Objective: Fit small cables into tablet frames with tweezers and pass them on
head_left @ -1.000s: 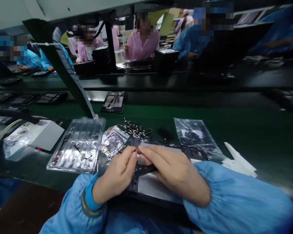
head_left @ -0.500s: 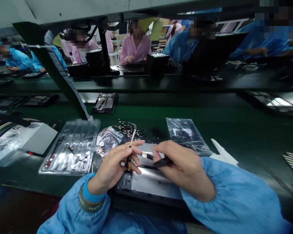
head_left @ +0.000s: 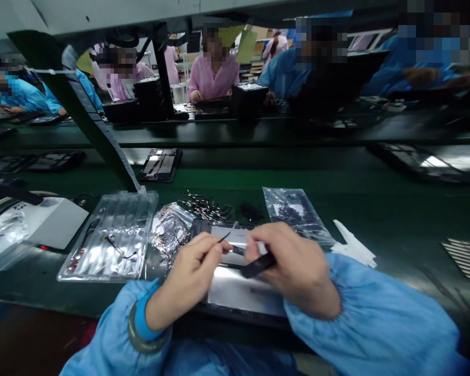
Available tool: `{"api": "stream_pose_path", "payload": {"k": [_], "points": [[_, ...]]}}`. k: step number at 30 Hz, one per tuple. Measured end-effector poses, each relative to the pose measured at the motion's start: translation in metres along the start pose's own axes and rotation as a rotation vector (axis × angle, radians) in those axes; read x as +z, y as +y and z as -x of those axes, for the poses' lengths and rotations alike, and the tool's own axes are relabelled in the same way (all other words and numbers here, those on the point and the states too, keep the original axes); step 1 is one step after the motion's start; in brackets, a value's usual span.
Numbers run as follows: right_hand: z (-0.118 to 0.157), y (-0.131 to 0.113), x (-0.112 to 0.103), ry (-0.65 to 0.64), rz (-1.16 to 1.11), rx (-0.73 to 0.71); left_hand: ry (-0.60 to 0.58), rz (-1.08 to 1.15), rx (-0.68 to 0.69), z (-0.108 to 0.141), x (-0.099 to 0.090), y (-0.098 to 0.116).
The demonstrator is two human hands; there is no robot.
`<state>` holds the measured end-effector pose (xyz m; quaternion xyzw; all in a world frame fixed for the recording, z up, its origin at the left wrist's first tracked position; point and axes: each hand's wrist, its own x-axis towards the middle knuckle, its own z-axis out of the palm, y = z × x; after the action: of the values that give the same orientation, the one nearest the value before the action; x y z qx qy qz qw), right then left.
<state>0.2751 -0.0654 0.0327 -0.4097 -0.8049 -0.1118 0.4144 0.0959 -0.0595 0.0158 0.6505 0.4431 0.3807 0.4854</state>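
My left hand (head_left: 194,266) is closed, with thumb and fingers pinching a thin dark cable (head_left: 224,238) whose end sticks out past the fingertips. Black tweezers (head_left: 258,265) are gripped in my closed right hand (head_left: 292,261); their narrow tip reaches toward the left fingertips. Whether the tip touches the cable, I cannot tell. Beneath both hands lies an opened tablet (head_left: 246,292) with a silver inner plate and a black frame, partly covered by them.
A clear plastic tray (head_left: 119,235) and a bag of small parts (head_left: 171,227) lie left. Beyond the tablet are loose small leads (head_left: 206,206) and another plastic bag (head_left: 297,214). White paper (head_left: 352,245) lies right. Co-workers sit across the bench; another opened tablet (head_left: 160,164) lies farther back.
My left hand has turned over and closed, its back now upward, bringing the cable toward the tweezers. The cable has tipped from nearly upright to slanting right. The view has shifted slightly.
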Motion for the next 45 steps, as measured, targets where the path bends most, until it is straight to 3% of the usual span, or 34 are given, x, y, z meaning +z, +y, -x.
{"api": "stream_pose_path", "payload": {"k": [2,4,7,9,13,19,24,30,32,34,36,39,42,45], "points": [[0.002,0.003,-0.004,0.056,-0.002,0.074,-0.052,0.303,-0.180,-0.002,-0.006,0.002],[0.006,0.004,-0.004,0.026,-0.037,0.045,-0.111,0.548,-0.273,-0.003,-0.008,0.004],[0.010,0.003,0.000,-0.095,-0.137,-0.077,-0.192,0.722,-0.326,-0.002,-0.005,0.005],[0.011,0.003,0.004,-0.125,-0.173,-0.078,-0.184,0.768,-0.347,-0.001,-0.002,0.005],[0.005,0.004,0.005,-0.079,-0.204,0.019,-0.094,0.813,-0.357,0.000,0.002,0.004],[0.001,0.005,0.007,-0.067,-0.277,0.079,-0.060,0.882,-0.361,-0.002,0.005,0.002],[0.002,0.010,0.007,-0.138,-0.358,0.106,-0.035,0.963,-0.294,-0.004,0.006,0.002],[-0.018,0.016,0.008,-0.178,-0.621,0.548,-0.147,0.790,-0.349,0.002,0.012,0.002],[-0.025,0.014,0.009,-0.204,-0.744,0.634,-0.208,0.695,-0.355,0.004,0.015,0.001],[-0.026,0.011,0.010,-0.164,-0.758,0.666,-0.164,0.564,-0.293,0.005,0.017,-0.001],[-0.023,0.007,0.011,-0.072,-0.624,0.626,0.031,0.368,-0.134,0.005,0.016,-0.004],[-0.013,0.001,0.012,0.025,-0.344,0.359,0.360,0.069,0.167,0.005,0.014,-0.009],[-0.004,-0.007,0.014,0.008,-0.146,0.058,0.433,-0.075,0.330,0.004,0.011,-0.012],[0.000,-0.013,0.015,-0.045,-0.036,-0.058,0.431,-0.182,0.429,0.001,0.009,-0.013]]}}
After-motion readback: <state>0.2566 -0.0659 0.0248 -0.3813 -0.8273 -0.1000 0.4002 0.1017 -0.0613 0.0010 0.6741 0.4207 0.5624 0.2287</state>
